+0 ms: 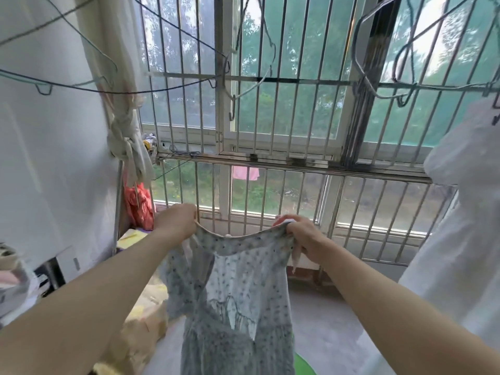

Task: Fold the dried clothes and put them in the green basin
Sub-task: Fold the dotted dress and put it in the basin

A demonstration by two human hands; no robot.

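Note:
A thin pale grey dress with small dark dots (238,307) hangs spread in front of me, held up by its shoulders. My left hand (177,221) pinches the left shoulder and my right hand (304,236) grips the right shoulder, arms stretched forward. Below the dress hem, at the bottom edge, a sliver of the green basin (304,365) shows; most of it is hidden by the dress and my right arm.
A barred window (270,131) fills the wall ahead. Empty wire hangers (378,63) dangle overhead. A white garment (460,226) hangs at the right, a white sheet (48,158) at the left. Yellowish bags (146,318) lie on the floor lower left.

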